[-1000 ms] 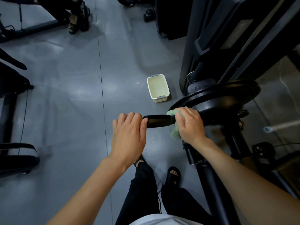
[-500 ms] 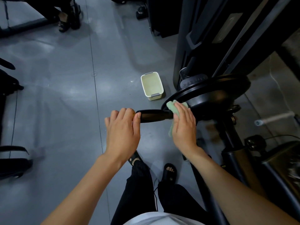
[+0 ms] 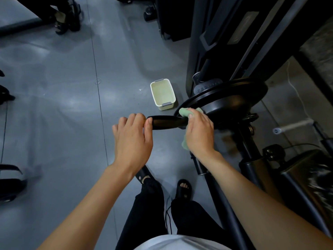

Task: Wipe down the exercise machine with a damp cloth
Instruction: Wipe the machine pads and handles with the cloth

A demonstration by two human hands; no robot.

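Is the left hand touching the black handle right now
Touching. The head view shows the left hand wrapped over the free end of the black handle, with the thumb tip lying on the grip and the fingers curled over its top.

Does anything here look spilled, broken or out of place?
Nothing is clearly wrong. A small tub sits on the floor by the machine, with a few pale specks beside it, too small to identify.

A soft pale green cloth (image 3: 185, 112) is crumpling against a glossy, smooth black handle (image 3: 166, 122); the smooth grey floor (image 3: 63, 105) is gleaming faintly.
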